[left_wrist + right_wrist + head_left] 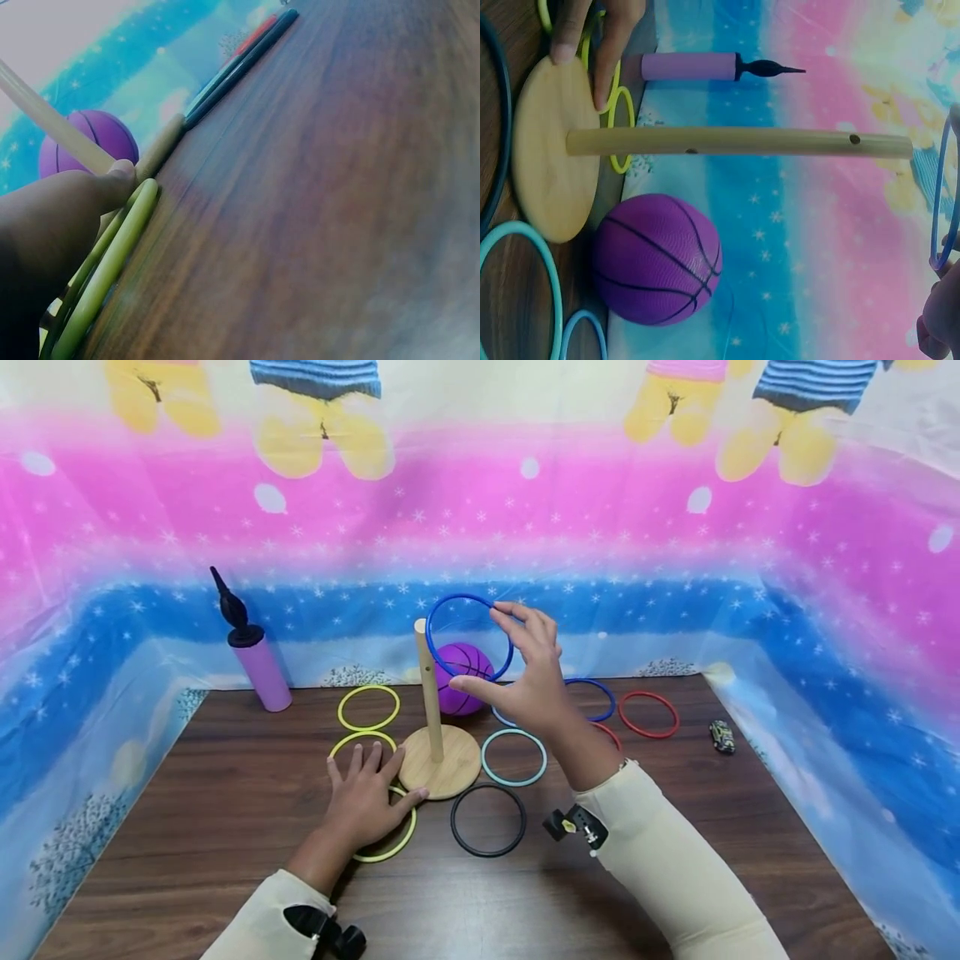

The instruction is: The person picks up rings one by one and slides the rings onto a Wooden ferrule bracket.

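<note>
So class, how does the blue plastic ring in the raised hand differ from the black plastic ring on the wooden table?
The blue plastic ring is held upright in the air by the right hand, near the wooden peg's top. The black plastic ring lies flat on the wooden table, untouched. Their colours differ. Both are thin hoops of similar size.

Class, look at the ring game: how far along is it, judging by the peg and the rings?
Done: nothing, since the peg is bare. In hand: the right hand holds a blue ring upright beside the peg's top, not over it, while the left hand steadies the base. Left: yellow, teal, black, red and blue rings lie on the table.
</note>
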Motion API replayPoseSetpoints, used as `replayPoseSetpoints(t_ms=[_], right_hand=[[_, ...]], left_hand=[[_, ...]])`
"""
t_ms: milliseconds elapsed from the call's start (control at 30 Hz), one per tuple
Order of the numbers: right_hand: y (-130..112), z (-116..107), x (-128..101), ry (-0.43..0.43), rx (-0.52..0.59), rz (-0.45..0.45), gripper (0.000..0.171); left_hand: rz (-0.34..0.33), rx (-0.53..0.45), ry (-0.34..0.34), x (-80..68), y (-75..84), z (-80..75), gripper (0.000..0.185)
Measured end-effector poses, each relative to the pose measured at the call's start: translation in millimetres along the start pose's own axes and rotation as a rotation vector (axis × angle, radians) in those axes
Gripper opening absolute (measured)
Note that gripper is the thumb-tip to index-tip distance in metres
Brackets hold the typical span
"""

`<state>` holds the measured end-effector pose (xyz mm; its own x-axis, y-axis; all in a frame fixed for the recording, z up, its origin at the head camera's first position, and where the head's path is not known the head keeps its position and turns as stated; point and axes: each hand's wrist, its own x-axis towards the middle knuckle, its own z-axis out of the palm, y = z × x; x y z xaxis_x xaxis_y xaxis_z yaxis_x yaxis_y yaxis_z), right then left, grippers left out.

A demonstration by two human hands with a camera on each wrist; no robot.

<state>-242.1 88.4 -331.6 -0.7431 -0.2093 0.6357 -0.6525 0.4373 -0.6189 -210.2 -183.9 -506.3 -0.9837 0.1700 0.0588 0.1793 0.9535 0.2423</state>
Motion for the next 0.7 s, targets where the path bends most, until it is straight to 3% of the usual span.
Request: replayPoseSetpoints(t_ms=[267, 700], right_hand=[[-5, 23, 11, -0.034, 0.038, 0.015, 0.091], [5, 40, 4, -0.195, 0.015, 0.17, 0.101]], left_hand=[[0.009, -0.013, 0.009, -2.3, -2.1, -0.1, 0.088], [0.006, -0.029, -0.013, -0.9, -1.2, -1.9, 0.09]])
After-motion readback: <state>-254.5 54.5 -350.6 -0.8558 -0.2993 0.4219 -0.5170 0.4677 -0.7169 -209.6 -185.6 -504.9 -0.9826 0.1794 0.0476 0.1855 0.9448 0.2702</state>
